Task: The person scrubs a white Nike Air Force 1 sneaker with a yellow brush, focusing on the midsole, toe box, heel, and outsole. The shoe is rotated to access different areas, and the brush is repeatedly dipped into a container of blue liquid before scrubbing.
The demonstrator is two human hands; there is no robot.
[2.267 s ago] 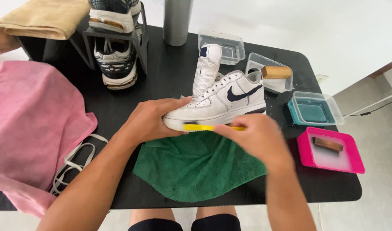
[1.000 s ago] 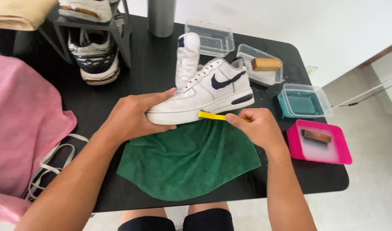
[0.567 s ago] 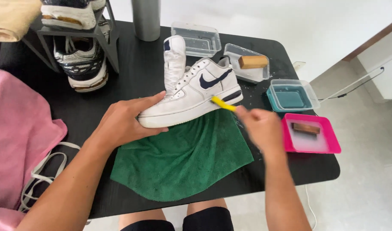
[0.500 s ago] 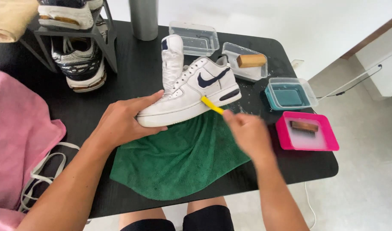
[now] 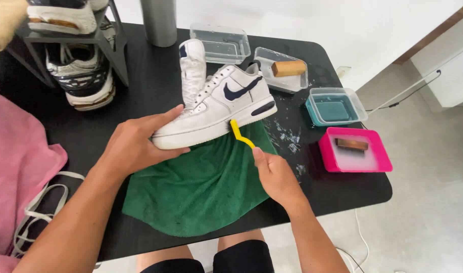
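My left hand (image 5: pixel 133 146) wraps the toe of the white sneaker (image 5: pixel 216 108), frame centre, over green towel (image 5: pixel 201 184) | right hand (image 5: pixel 277 174) pinches yellow brush (image 5: pixel 240 133), bristles at the midsole | judgement: short strokes, steady toe, drips onto towel | black tabletop (image 5: pixel 140 101) wet beside the teal tub (image 5: pixel 335 106); grey floor right.

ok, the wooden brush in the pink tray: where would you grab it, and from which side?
Best from above, across its narrow width. The wooden brush lies flat in the pink tray, long axis running left-right, and the tray walls likely block a side approach. A pinch over its long edges at mid-length looks safest. The tray looks wet, so it may be slippery.
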